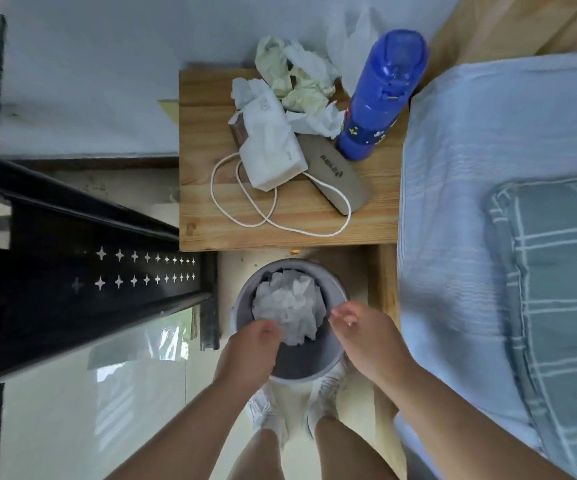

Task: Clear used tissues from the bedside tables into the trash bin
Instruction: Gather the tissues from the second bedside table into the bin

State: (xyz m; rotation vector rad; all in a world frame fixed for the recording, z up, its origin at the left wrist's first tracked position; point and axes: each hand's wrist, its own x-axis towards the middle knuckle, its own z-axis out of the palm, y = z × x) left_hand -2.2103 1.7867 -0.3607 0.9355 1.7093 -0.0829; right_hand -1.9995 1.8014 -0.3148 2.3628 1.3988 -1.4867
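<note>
A grey trash bin (328,358) stands on the floor in front of the wooden bedside table (377,202). A big white tissue wad (289,303) sits over the bin's opening. My left hand (250,355) is at the wad's near left edge, fingers curled onto it. My right hand (366,336) hovers at the bin's right rim, fingers apart, just off the wad. More crumpled tissues (297,77), white and pale green, lie at the back of the table.
On the table are a white tissue pack (269,150), a looped white cable (245,209), a beige case (339,178) and a blue bottle (380,95). The bed (470,168) with a plaid pillow (557,289) runs along the right. A black metal frame (89,271) stands left.
</note>
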